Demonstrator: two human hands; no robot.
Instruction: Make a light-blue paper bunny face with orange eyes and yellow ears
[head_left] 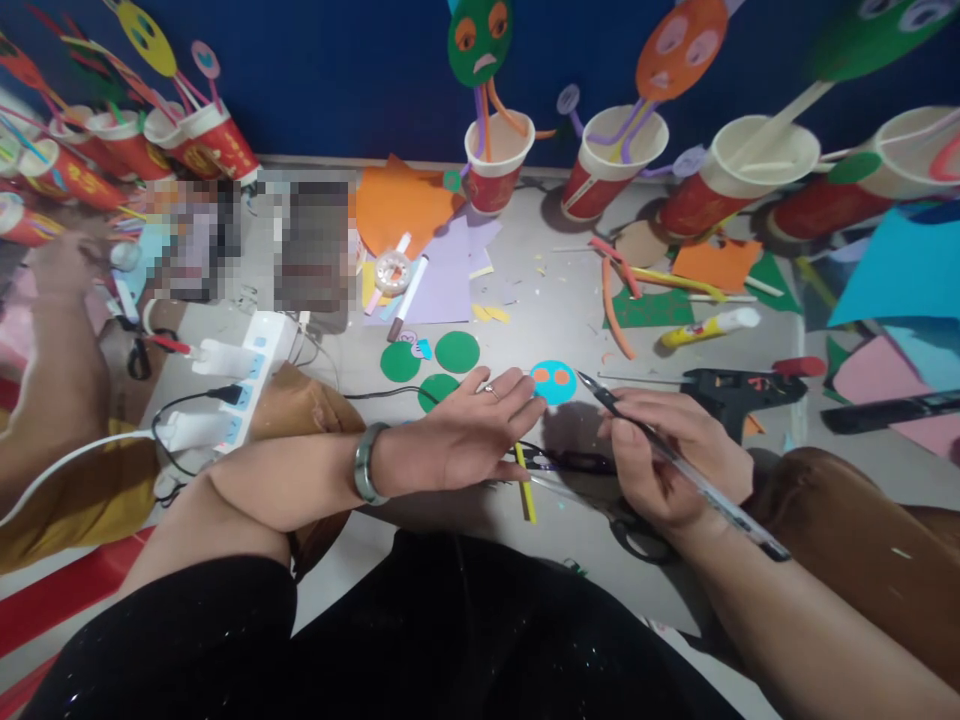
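Nearest, the wearer's black garment (450,640) covers the middle of the near side of the table (559,300), so that I cannot trace the edge there; just beyond it, the left hand (465,440) is spread palm down in a released state, fingers extended and thumb beside a narrow yellow strip (529,498), while the right hand (667,455) is closed in a writing grip around a pen (690,478), thumb and fingers pinching the barrel near its point. Room for the left forearm is bounded on the outer side by a white power strip (259,375) with plugged cables; room for the right hand is bounded by a black glue gun (739,388) lying just past the knuckles. The blue disc (553,394), bearing two orange ovals, lies flat between the hands, near the left fingertips and at the pen's tip; whether either touches its rim I cannot tell. Green discs (457,352) lie to its left, one partly hidden by the left hand. Farther out, a pale stretch of tabletop dotted with small scraps runs between lilac paper (448,295) on the left and green paper (660,310) and a yellow glue stick (709,328) on the right. Farthest, red-and-white paper cups (495,180) holding paper-faced figures (481,42) stand before a blue panel (337,90)
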